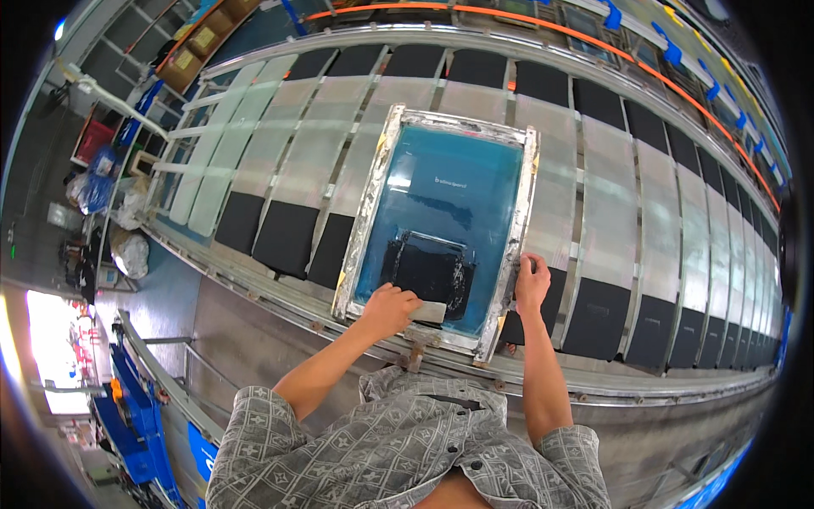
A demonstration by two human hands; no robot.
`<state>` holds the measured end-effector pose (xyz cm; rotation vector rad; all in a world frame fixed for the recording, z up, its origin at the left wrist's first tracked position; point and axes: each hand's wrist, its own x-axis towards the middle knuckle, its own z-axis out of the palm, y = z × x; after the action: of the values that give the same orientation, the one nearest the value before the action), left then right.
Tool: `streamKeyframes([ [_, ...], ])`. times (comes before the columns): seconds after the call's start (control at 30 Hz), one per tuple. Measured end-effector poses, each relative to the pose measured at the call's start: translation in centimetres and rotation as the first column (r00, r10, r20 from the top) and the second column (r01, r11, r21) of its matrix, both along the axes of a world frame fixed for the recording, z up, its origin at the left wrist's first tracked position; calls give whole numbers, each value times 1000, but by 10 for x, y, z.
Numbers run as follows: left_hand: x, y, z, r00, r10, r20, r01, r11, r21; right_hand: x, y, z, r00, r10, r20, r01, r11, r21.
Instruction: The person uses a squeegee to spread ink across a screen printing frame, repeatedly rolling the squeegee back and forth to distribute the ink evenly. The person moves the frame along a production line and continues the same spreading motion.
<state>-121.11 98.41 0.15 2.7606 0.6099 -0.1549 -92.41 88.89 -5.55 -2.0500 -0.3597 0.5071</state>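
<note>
1. Nearest to the camera is the person's grey patterned shirt (365, 458), with short sleeves and dark buttons.
2. The left hand (390, 309) has its grip closed on a small pale blade (429, 312). This blade is flat, and it is at the near end of the screen frame, over the lower edge of the dark area.
3. The screen frame (462, 125) lies in front of the person, a little tilted in view. Its rails are light in colour and have many stains.
4. Inside the frame there is a blue-green mesh (449, 161), which bears a small white print in its upper part.
5. On the near half of the mesh is a black ink patch (428, 267), roughly square, with uneven edges.
6. The right hand (532, 284) is at the right rail of the frame, with the fingers bent. I cannot tell if its grip is closed on this rail.
7. Under the frame is a long worktop (606, 187) made of pale panels, side by side.
8. Black pieces (593, 314) cover the near ends of many panels, and other black pieces (543, 82) cover the far ends.
9. Beyond the worktop runs an orange pipe (509, 14). At the far left stand cardboard boxes (181, 68).
</note>
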Motion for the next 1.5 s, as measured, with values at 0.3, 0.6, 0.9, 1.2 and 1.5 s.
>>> streamKeyframes([
  [0.3, 79, 107, 0, 997, -73, -36, 72, 997, -36, 2, 7, -21, 999, -24, 40, 29, 994, -109],
  [0.6, 42, 58, -18, 981, -142, -135, 144, 989, 10, -2, 5, -22, 999, -19, 32, 22, 993, -119],
  [0.9, 81, 98, 9, 994, -86, -69, 87, 996, 5, 2, 5, -13, 999, -40, -16, 38, 988, -152],
  [1.2, -5, -5, -25, 986, -20, 166, -10, 984, 178, 13, 12, -6, 999, -38, -22, 35, 991, -132],
  [1.5, -99, 78, -1, 994, 101, 38, -104, 991, 80, -103, 91, -23, 997, 11, 78, -22, 990, 142],
])
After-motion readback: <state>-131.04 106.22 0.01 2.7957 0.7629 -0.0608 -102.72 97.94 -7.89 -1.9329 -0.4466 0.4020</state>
